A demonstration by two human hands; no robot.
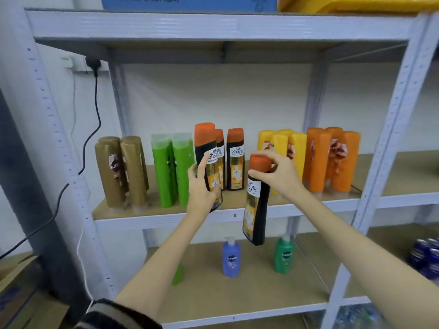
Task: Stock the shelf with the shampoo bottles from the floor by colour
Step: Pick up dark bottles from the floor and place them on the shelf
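My left hand (202, 186) grips a black shampoo bottle with an orange cap (206, 148), upright at the front of the middle shelf (166, 216). My right hand (276, 172) holds a second black bottle (256, 210) by its orange cap, hanging in front of the shelf edge. Two more black bottles (235, 160) stand behind. On the same shelf stand brown bottles (123, 169) at the left, green bottles (173, 169), yellow bottles (294, 148) and orange bottles (332, 160) at the right.
On the lower shelf (237, 309) stand a blue pump bottle (231, 258), a green pump bottle (284, 255) and a green bottle (177, 274) partly hidden by my left arm. A black cable (95, 129) hangs at the left. Blue items (425, 257) sit at the right.
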